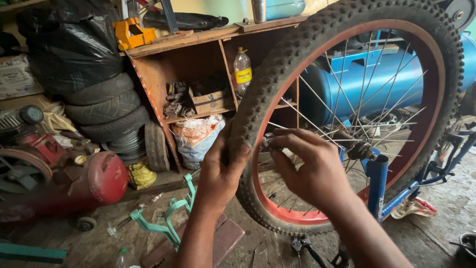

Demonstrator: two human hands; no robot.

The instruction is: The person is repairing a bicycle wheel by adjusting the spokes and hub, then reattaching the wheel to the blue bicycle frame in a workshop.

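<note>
A bicycle wheel with a knobby black tyre (pixel 277 69) and a red rim (pixel 297 216) stands upright in a blue fork (pixel 378 183). My left hand (pixel 220 173) grips the tyre's left side, thumb pressed on the sidewall. My right hand (pixel 312 166) reaches in among the spokes, its fingers pinched around a small dark part (pixel 267 143) at the rim, likely the valve. The hub (pixel 359 149) sits to the right of that hand.
A wooden shelf (pixel 198 64) holds a plastic bottle (pixel 242 72) and metal parts. Stacked tyres (pixel 106 111) and a red tank (pixel 99 178) stand at left, a blue compressor tank (pixel 357 84) behind the wheel. A green frame piece (pixel 168 218) and tools lie on the floor.
</note>
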